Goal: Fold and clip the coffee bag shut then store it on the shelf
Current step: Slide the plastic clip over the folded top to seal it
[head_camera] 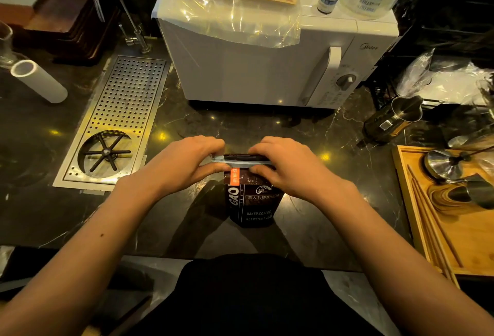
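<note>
A dark brown coffee bag (251,202) with white lettering and an orange label stands upright on the black marble counter, near its front edge. My left hand (184,162) pinches the left end of the bag's top and my right hand (288,164) pinches the right end. Between them the top edge shows as a narrow pale strip (240,160) with a dark slit of the mouth above it. I see no clip anywhere in view.
A white microwave (267,63) stands just behind the bag, with a scale, a small bottle and a tape roll on top. A perforated metal rinser tray (120,121) is set into the counter at left. At right sit steel pitchers (395,119) and a wooden tray (417,228).
</note>
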